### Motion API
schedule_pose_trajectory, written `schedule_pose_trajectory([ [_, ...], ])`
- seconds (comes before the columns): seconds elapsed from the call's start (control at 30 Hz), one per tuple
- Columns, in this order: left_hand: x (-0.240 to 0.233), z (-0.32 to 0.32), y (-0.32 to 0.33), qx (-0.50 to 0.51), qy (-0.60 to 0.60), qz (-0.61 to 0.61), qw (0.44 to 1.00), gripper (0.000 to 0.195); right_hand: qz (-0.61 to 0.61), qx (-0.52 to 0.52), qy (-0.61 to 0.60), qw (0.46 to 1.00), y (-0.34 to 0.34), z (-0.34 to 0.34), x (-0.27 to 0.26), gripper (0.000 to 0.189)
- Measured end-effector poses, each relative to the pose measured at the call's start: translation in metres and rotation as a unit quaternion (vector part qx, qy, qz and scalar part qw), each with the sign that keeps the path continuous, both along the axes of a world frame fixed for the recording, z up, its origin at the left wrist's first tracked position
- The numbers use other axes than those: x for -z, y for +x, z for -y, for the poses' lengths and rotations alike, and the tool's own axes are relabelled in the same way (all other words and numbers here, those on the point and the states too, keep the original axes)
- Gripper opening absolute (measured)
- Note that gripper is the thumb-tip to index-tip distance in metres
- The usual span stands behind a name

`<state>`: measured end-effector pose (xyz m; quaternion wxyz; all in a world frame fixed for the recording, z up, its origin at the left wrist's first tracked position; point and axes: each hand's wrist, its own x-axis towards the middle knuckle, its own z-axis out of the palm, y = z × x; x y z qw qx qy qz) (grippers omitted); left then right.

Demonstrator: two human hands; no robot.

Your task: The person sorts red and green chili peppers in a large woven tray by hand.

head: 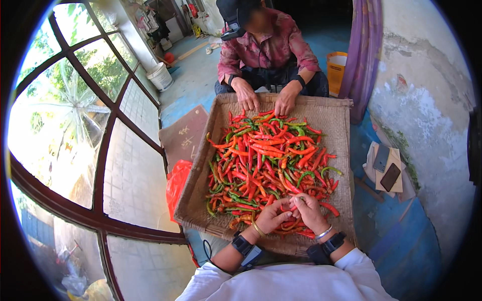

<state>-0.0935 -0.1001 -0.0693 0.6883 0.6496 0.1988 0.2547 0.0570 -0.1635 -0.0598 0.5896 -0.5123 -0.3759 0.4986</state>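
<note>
A heap of red and green chili peppers [260,165] lies in a shallow woven basket [339,131] in front of me. Over the near part of the heap, my left hand [272,218] and my right hand [309,212] meet, fingers bent towards each other. A red chili pepper [289,207] shows between the fingertips of both hands; the fingers partly cover it. Curled peppers lie just beneath my palms. Each of my wrists carries a bracelet and a dark strapped device.
Across the basket sits a person [267,49], both hands at the heap's far edge. A red plastic bag [177,184] touches the basket's left side. Two phones [390,177] rest on a low support at right. Framed windows stand left; a white bucket [160,77] and yellow container [335,75] are farther back.
</note>
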Motion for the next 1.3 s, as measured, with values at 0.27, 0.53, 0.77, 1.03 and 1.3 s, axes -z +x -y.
schedule_pose_trajectory([
  [0.27, 0.003, 0.000, -0.003, -0.071, -0.064, -0.093, 0.991, 0.014, 0.035, 0.018, -0.065, 0.997, 0.004, -0.002, 0.004, 0.020],
  [0.53, 0.008, -0.007, -0.002, -0.187, -0.163, -0.028, 0.968, 0.014, 0.026, 0.029, -0.125, 0.991, 0.022, -0.009, -0.008, 0.012],
  [0.77, 0.016, -0.006, -0.001, -0.124, -0.101, -0.083, 0.984, 0.017, -0.220, 0.126, 0.057, 0.966, 0.066, -0.065, -0.045, 0.042],
  [1.03, 0.010, 0.000, -0.002, -0.046, 0.384, -0.278, 0.879, 0.025, 0.098, -0.028, -0.086, 0.991, 0.042, -0.032, -0.002, 0.026],
  [1.3, 0.020, -0.006, -0.007, -0.013, 0.505, -0.391, 0.769, 0.017, 0.399, -0.240, -0.086, 0.881, 0.030, -0.003, 0.029, 0.030],
])
